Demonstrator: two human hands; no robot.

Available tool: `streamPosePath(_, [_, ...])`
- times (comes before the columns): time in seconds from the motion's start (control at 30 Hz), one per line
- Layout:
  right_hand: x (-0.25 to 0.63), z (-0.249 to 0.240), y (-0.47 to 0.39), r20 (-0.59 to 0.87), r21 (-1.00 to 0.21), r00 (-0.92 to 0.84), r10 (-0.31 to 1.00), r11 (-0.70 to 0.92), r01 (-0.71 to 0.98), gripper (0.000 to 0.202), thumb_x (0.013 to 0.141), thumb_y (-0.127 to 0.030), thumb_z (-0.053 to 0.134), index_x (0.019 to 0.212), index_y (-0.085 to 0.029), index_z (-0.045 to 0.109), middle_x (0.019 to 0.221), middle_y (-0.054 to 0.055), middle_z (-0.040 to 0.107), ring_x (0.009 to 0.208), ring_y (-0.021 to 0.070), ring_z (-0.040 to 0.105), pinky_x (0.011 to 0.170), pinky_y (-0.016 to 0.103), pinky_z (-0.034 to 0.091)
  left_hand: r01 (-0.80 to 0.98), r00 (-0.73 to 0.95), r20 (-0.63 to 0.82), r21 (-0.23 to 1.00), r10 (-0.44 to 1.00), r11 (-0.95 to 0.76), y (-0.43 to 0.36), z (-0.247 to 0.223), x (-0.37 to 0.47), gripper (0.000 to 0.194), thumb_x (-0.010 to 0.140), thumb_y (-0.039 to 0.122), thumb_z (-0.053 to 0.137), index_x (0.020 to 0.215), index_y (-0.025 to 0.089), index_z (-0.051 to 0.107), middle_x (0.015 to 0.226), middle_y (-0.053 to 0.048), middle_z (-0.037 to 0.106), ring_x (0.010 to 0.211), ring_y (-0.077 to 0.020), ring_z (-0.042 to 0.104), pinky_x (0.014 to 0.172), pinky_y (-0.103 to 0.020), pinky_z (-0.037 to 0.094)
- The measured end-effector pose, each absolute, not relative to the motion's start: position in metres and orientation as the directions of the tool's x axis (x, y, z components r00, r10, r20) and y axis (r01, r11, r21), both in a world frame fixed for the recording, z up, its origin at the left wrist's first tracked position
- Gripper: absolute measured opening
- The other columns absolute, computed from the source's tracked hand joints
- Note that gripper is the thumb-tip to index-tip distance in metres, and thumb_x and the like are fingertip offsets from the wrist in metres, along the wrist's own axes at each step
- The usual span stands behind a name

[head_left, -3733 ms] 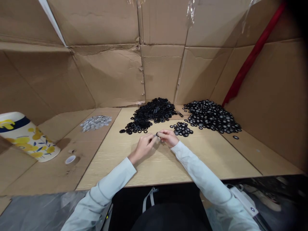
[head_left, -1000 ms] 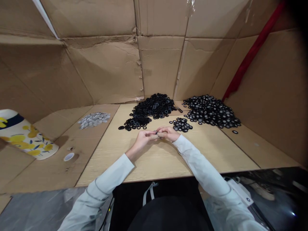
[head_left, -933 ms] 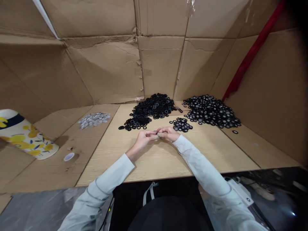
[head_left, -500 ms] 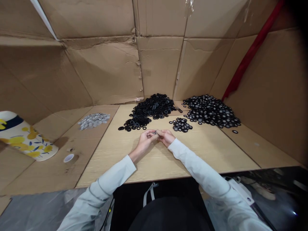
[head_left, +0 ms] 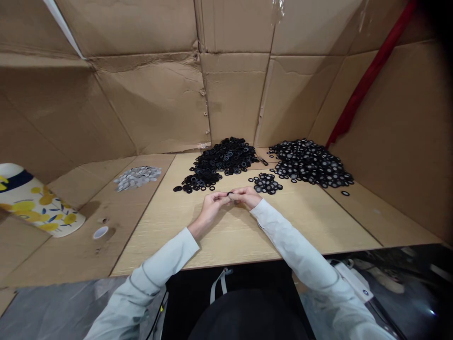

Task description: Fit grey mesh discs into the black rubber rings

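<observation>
Over the middle of the wooden board [head_left: 226,241], my left hand [head_left: 212,205] and my right hand [head_left: 247,196] meet at the fingertips. Both pinch one small black ring [head_left: 230,194]; whether a grey disc sits in it is too small to tell. Just beyond the hands lies a heap of plain black rings [head_left: 226,158]. A small group of black rings with grey centres [head_left: 268,183] is close to my right hand, and a larger heap of the same kind [head_left: 311,163] lies behind it. Grey discs [head_left: 138,178] are piled at the left.
A cylinder with a yellow floral print [head_left: 46,205] stands at the far left beside a white tape roll [head_left: 101,232]. Cardboard walls [head_left: 237,99] close off the back and sides. A small dark tool [head_left: 262,161] lies between the heaps. Red cloth [head_left: 368,80] hangs at the right.
My fingers have shifted slightly around the small piece, and the black ring now shows more clearly between them. My right hand has moved a little up and right. The heaps look unchanged.
</observation>
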State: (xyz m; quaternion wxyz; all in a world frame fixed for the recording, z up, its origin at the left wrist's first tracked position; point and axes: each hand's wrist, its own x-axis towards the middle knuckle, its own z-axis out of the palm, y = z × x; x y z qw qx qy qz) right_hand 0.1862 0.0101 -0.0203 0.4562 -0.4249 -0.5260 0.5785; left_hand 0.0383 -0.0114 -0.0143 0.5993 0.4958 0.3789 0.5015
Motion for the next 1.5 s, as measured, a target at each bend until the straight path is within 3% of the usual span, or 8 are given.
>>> streamPosePath(0.2, [0.190,-0.019,0.011,0.009,-0.994,-0.208,0.978,-0.013,-0.104,0.020,0.047,-0.032,0.073,0.055,-0.014,0.068,0.065,0.002,0.062,0.053,0.0081,0.045,0.051,0.024,0.033,-0.192,0.359,0.040,0.981,0.933,0.032,-0.010,-0.013,0.038,0.032,0.059,0.021,0.073,0.089,0.013,0.069,0.096,-0.011,0.068,0.081,-0.0182,0.062,0.076,-0.030,0.044])
streamPosePath(0.33, [0.187,-0.022,0.012,-0.007,-0.995,-0.195,0.981,-0.027,-0.100,0.019,0.043,-0.029,0.075,0.050,-0.013,0.066,0.064,0.001,0.062,0.052,0.0073,0.045,0.050,0.023,0.032,-0.095,0.323,0.114,0.992,0.940,-0.087,-0.013,-0.011,0.035,0.046,0.061,0.022,0.072,0.106,0.016,0.063,0.105,-0.011,0.065,0.090,-0.0220,0.061,0.079,-0.033,0.046])
streamPosePath(0.5, [0.185,-0.022,0.008,-0.082,-0.966,-0.284,0.955,-0.146,-0.211,0.020,0.042,-0.026,0.077,0.056,-0.013,0.069,0.062,0.001,0.063,0.054,0.0074,0.049,0.054,0.023,0.035,0.134,0.341,0.260,0.938,0.903,-0.321,-0.015,-0.010,0.031,0.035,0.066,0.030,0.068,0.098,0.017,0.067,0.102,-0.010,0.067,0.090,-0.0229,0.062,0.082,-0.035,0.046])
streamPosePath(0.7, [0.185,-0.019,0.004,-0.119,-0.917,-0.356,0.927,-0.240,-0.320,0.025,0.043,-0.025,0.079,0.063,-0.013,0.071,0.068,0.004,0.068,0.065,0.0115,0.057,0.067,0.025,0.042,0.082,0.271,0.283,0.946,0.920,-0.315,-0.012,-0.011,0.033,0.034,0.061,0.028,0.071,0.091,0.014,0.066,0.094,-0.010,0.068,0.083,-0.0207,0.064,0.078,-0.034,0.050])
streamPosePath(0.87, [0.179,-0.023,0.006,-0.101,-0.912,-0.322,0.941,-0.217,-0.349,0.027,0.043,-0.029,0.079,0.064,-0.014,0.071,0.067,0.003,0.067,0.061,0.0109,0.056,0.063,0.026,0.041,0.133,0.189,0.343,0.920,0.920,-0.370,-0.012,-0.015,0.035,0.027,0.062,0.021,0.069,0.089,0.015,0.066,0.091,-0.009,0.068,0.082,-0.0189,0.063,0.078,-0.033,0.048])
streamPosePath(1.1, [0.171,-0.034,0.011,-0.033,-0.949,-0.147,0.989,-0.077,-0.305,0.027,0.047,-0.036,0.077,0.061,-0.013,0.069,0.063,0.001,0.063,0.056,0.0085,0.051,0.058,0.024,0.036,-0.036,0.122,0.194,0.981,0.973,-0.191,-0.014,-0.015,0.038,0.036,0.058,0.022,0.073,0.092,0.012,0.067,0.082,-0.008,0.068,0.074,-0.0170,0.061,0.071,-0.030,0.048])
streamPosePath(1.3, [0.173,-0.038,0.014,-0.046,-0.950,-0.165,0.985,-0.095,-0.298,0.033,0.046,-0.041,0.077,0.060,-0.014,0.067,0.057,0.000,0.061,0.053,0.0091,0.048,0.056,0.026,0.033,-0.274,0.193,0.032,0.961,0.981,0.022,-0.014,-0.011,0.037,0.055,0.057,0.022,0.075,0.109,0.012,0.058,0.078,-0.007,0.068,0.070,-0.0165,0.063,0.073,-0.033,0.048])
streamPosePath(1.5, [0.173,-0.037,0.013,-0.031,-0.966,-0.186,0.982,-0.077,-0.246,0.030,0.045,-0.040,0.076,0.055,-0.014,0.066,0.054,0.000,0.058,0.051,0.0087,0.043,0.054,0.025,0.030,-0.206,0.141,-0.007,0.978,0.990,0.036,-0.012,-0.005,0.033,0.050,0.047,0.013,0.077,0.094,0.008,0.061,0.067,-0.005,0.067,0.061,-0.0143,0.061,0.064,-0.027,0.046])
